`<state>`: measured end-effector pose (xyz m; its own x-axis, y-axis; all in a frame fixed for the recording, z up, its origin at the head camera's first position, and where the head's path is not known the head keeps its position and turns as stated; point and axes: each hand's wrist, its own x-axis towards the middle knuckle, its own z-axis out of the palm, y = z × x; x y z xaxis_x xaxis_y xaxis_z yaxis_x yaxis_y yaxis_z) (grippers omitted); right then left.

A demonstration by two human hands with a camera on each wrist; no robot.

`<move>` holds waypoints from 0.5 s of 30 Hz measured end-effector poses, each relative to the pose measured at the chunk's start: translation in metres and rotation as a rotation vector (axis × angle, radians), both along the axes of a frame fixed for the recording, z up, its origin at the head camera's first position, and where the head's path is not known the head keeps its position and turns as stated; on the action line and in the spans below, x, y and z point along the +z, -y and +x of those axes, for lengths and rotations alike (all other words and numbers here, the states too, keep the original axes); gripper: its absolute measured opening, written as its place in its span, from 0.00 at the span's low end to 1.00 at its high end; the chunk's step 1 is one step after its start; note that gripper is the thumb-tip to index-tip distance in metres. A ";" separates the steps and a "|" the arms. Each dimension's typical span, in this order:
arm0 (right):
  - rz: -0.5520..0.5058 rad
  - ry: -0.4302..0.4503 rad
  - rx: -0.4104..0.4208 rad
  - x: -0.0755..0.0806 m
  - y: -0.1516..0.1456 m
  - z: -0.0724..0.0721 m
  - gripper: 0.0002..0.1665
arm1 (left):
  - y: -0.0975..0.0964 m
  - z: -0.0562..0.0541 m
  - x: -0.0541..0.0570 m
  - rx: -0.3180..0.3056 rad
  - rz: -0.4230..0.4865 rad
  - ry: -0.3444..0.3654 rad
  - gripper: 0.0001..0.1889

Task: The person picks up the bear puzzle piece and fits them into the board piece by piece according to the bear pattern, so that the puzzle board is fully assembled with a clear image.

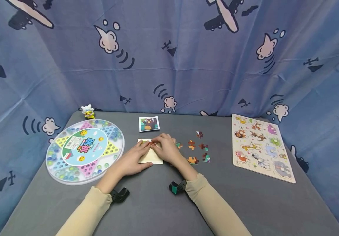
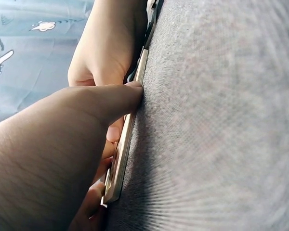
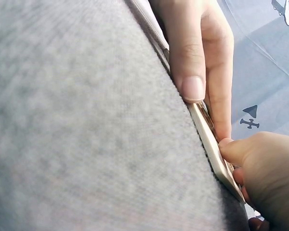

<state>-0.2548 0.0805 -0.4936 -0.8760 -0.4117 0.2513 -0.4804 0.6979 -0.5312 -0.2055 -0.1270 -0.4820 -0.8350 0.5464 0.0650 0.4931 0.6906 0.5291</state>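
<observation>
A small pale wooden puzzle board (image 1: 151,157) lies on the table between the two hands, a few brown and green puzzle pieces (image 1: 152,143) along its far edge. My left hand (image 1: 131,161) rests across the board's left side. Its fingers reach out nearly straight to the far edge, and the thumb (image 3: 191,86) touches the near edge. From the right, my right hand (image 1: 167,149) bends over the far part of the board, thumb and fingers pinching at a brown piece that they mostly cover. In the left wrist view the board (image 2: 118,178) shows edge-on.
Several loose jigsaw pieces (image 1: 192,145) lie right of the board. Behind it is a bear picture card (image 1: 149,124). A round marble game board (image 1: 85,177) and a small figurine (image 1: 88,111) are at left, an animal peg puzzle (image 1: 257,147) at right. A curtain (image 1: 175,82) hangs behind.
</observation>
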 end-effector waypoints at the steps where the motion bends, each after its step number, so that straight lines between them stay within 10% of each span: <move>1: 0.000 0.003 0.000 0.000 0.000 0.000 0.18 | 0.000 0.000 0.000 0.002 -0.001 -0.001 0.41; 15: -0.015 0.024 0.001 0.001 -0.001 0.001 0.19 | 0.002 -0.001 -0.005 0.020 0.031 0.009 0.42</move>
<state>-0.2541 0.0817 -0.4929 -0.8811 -0.4092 0.2369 -0.4686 0.6889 -0.5530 -0.2064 -0.1285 -0.4870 -0.8464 0.5272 0.0746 0.4745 0.6834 0.5548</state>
